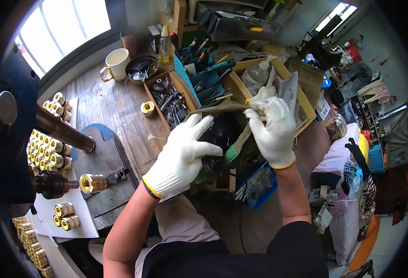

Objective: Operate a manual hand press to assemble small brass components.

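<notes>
My left hand (178, 155), in a white knit glove with a yellow cuff, hovers near the bench's front edge with thumb and fingers apart. Its upper fingers lie close to the left end of a brown sheet-like edge (220, 109); whether they touch it I cannot tell. At that edge's right end, my right hand (276, 132), gloved alike, has its thumb and fingers bent together beside a small yellow spot; what they pinch is unclear. A brush with a green band (235, 148) slants below the right fingers. Between the hands sits a shiny black object (223, 132), partly hidden.
At left, a drill press (14, 125) stands over a metal table (106, 153) bearing one brass fitting (92, 184). Several more fittings (49, 150) lie on white board. A mug (117, 62), dark bowl (142, 68), parts box (169, 99), tool bin (208, 76) and blue tray (259, 187) surround my hands.
</notes>
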A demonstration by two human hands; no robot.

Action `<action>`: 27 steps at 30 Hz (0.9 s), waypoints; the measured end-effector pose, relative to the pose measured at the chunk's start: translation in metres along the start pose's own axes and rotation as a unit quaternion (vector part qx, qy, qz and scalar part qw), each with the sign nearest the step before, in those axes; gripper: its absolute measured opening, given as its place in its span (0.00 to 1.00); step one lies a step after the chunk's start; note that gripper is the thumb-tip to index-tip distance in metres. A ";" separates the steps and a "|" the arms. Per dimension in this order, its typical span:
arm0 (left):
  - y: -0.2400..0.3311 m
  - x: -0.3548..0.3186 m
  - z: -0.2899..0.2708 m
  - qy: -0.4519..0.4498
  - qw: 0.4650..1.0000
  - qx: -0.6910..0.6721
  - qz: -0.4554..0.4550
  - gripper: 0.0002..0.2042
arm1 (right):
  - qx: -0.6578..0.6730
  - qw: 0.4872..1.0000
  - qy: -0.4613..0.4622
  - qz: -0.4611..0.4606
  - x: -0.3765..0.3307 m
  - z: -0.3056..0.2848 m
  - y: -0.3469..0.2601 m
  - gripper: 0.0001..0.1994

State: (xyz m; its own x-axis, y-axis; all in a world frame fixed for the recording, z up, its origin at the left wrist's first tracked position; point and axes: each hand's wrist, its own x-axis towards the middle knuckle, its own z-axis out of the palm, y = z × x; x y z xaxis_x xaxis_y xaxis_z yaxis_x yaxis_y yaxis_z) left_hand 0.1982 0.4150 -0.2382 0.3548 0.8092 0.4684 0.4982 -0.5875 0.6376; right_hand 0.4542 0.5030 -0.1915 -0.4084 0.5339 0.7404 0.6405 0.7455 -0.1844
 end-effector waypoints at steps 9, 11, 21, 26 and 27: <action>0.017 0.007 0.004 0.020 0.999 0.040 0.021 0.23 | 0.007 1.000 -0.008 -0.009 -0.017 -0.020 -0.001 0.11; 0.018 0.008 0.003 0.011 0.999 0.041 0.003 0.23 | 0.005 0.998 -0.054 -0.017 -0.022 -0.020 -0.002 0.11; 0.012 0.007 0.003 0.030 0.996 0.070 -0.038 0.22 | 0.004 0.986 -0.105 -0.128 -0.010 -0.028 -0.015 0.17; 0.014 0.002 -0.001 0.031 0.998 0.058 -0.019 0.22 | 0.076 0.945 -0.306 -0.085 -0.024 -0.049 -0.031 0.20; 0.015 0.002 0.000 0.040 0.997 0.060 -0.006 0.23 | 0.046 0.936 -0.337 -0.089 -0.026 -0.051 -0.027 0.19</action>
State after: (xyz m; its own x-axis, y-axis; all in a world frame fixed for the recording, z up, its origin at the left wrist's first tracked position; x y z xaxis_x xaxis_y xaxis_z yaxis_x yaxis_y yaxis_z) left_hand 0.2066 0.4078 -0.2276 0.2872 0.8100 0.5113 0.5945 -0.5693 0.5678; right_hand 0.4807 0.4485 -0.1734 -0.8413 0.5046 0.1940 0.4764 0.8616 -0.1750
